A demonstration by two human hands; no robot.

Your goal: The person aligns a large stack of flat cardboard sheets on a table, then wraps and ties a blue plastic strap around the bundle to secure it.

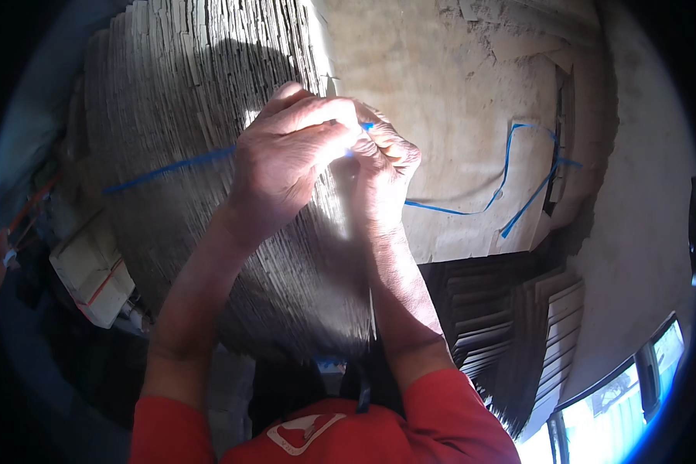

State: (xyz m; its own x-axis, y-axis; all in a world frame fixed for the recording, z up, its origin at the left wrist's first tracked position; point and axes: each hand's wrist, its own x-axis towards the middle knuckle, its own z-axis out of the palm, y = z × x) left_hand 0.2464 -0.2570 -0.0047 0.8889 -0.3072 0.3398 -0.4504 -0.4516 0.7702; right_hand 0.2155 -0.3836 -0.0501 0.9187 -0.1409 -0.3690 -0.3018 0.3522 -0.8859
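Observation:
A thick stack of thin grey-brown sheets (162, 85) shows its layered edges; I cannot tell whether they are wood or cardboard. Across those edges runs a narrow blue strap (170, 164). My left hand (274, 158) and my right hand (383, 158) meet at the stack's corner, fingers closed around the strap. A bit of blue shows between them, and whatever loop or knot is there stays hidden by the fingers. From beneath my right hand, a loose length of strap trails over the pale broad face of the stack and bends back on itself.
Beyond the trailing strap stands a rough grey wall (634, 178). More stacked sheets (518, 325) lie low on the right, near a bright window (615, 410). At the far left is a pale bundle with a red-orange band (97, 271).

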